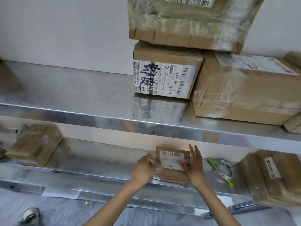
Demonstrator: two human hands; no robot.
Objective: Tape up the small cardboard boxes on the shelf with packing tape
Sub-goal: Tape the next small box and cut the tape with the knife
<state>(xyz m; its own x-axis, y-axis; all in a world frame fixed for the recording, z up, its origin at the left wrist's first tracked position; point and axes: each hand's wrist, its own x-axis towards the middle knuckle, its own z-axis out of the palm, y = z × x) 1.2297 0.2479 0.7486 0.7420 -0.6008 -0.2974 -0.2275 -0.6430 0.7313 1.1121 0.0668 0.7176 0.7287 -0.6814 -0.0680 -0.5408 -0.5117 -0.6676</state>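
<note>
On the lower shelf (97, 160), with the left hand (144, 167) pinching the left edge of the small box (172, 160) and the right hand (194, 165) flat against its right side, best keep it steady and rub each seam down flat

Both my bare forearms rise from 6 o'clock, the left slanting toward 1, the right toward 11. My left hand (144, 167) curls its fingers, pinching the small box (171, 176) at its 9 o'clock edge. My right hand (194, 167) presses the 3 o'clock side, fingers straight toward 12.
</note>
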